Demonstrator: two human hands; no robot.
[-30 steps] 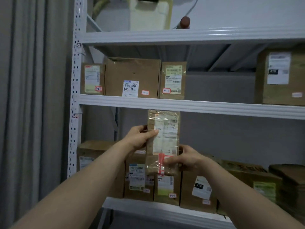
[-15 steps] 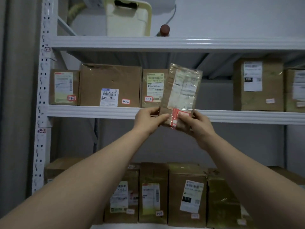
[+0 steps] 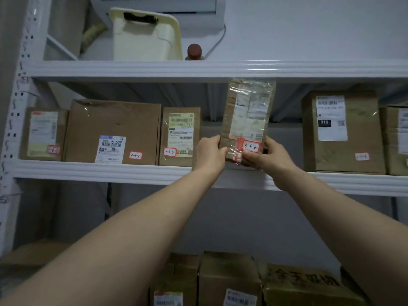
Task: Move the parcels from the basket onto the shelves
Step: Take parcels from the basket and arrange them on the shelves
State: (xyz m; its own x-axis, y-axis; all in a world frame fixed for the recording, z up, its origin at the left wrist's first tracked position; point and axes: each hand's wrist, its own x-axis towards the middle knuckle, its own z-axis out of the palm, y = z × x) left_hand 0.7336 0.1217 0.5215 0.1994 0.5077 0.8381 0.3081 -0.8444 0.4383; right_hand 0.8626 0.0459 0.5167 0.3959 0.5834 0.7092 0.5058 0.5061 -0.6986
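Note:
A tall brown parcel [image 3: 247, 115] wrapped in clear tape stands upright at the middle shelf [image 3: 110, 171], in the gap between a small labelled box [image 3: 180, 136] and a larger box [image 3: 343, 133]. It carries a red-edged tag reading 3-1-4. My left hand [image 3: 208, 154] grips its lower left edge. My right hand [image 3: 266, 156] grips its lower right corner, thumb on the front. The basket is out of view.
Several brown parcels line the middle shelf, with more on the shelf below [image 3: 229, 281]. A cream plastic container [image 3: 145, 36] and a brown-capped bottle [image 3: 194, 51] sit on the top shelf [image 3: 220, 68]. A white perforated upright [image 3: 13, 120] frames the left side.
Both hands have raised the parcel from below the middle shelf up to it and shifted it right into the gap. My view has tilted upward.

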